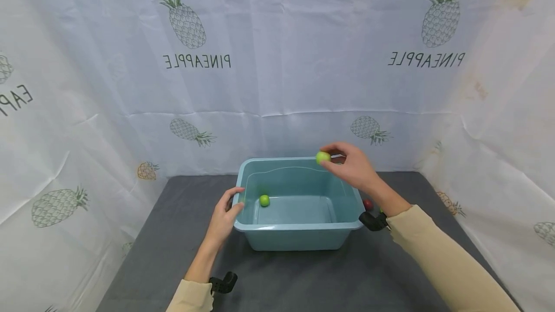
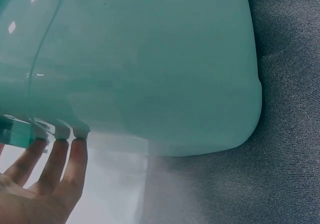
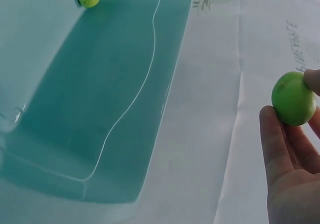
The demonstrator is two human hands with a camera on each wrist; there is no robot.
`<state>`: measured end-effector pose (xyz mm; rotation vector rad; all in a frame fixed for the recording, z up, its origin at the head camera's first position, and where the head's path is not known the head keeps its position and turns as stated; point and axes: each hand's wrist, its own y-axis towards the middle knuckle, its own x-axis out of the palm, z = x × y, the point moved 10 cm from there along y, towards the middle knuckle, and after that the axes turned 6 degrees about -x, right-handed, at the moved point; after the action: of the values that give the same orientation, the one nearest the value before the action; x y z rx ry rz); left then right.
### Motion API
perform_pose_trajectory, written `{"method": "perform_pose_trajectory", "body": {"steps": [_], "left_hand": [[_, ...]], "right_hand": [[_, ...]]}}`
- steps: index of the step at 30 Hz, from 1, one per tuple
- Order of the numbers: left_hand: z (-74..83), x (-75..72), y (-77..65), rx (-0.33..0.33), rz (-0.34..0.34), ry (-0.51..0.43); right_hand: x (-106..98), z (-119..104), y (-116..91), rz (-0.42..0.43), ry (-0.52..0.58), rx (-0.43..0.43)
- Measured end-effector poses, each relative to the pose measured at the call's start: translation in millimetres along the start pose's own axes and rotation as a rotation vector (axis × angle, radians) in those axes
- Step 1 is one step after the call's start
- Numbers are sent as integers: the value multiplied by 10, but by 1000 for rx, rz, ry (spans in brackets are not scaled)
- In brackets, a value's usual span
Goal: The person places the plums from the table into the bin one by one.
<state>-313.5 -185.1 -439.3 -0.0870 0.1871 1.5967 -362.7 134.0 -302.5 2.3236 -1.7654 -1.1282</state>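
A small round green fruit [image 3: 294,99] is pinched between the thumb and fingers of my right hand [image 1: 353,166], raised over the back right rim of a blue-green plastic basin [image 1: 299,227]. Inside the basin, toward its left end, lies a second green fruit [image 1: 264,200]. My left hand [image 1: 223,215] is at the basin's left side, thumb and index fingertip at the rim. In the left wrist view its fairly straight fingers [image 2: 55,169] touch the outer wall.
A red round thing [image 1: 367,204] sits just right of the basin, with a bit of green beside it, partly hidden by my right wrist. Dark grey cloth [image 1: 173,225] covers the table. Pale curtains [image 1: 277,61] printed with pineapples hang behind and at both sides.
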Motion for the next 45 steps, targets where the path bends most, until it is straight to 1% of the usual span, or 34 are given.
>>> {"method": "perform_pose_trajectory", "body": {"steps": [3, 7, 11, 16, 23, 33, 45], "left_hand": [[-3, 1, 2, 1, 1, 3], [-5, 8, 9, 1, -1, 3], [-7, 6, 14, 2, 2, -2], [-8, 3, 9, 6, 5, -1], [-2, 4, 2, 9, 1, 10], [-21, -7, 8, -7, 10, 12], [-8, -4, -8, -15, 18, 2]], "right_hand": [[56, -24, 57, -4, 27, -14], [130, -16, 118, -24, 64, -1], [197, -19, 184, -44, 71, 8], [295, -48, 291, -60, 80, -14], [427, -71, 404, -57, 116, -59], [596, 11, 504, -52, 129, -81], [884, 175, 575, -99, 87, -76]]}}
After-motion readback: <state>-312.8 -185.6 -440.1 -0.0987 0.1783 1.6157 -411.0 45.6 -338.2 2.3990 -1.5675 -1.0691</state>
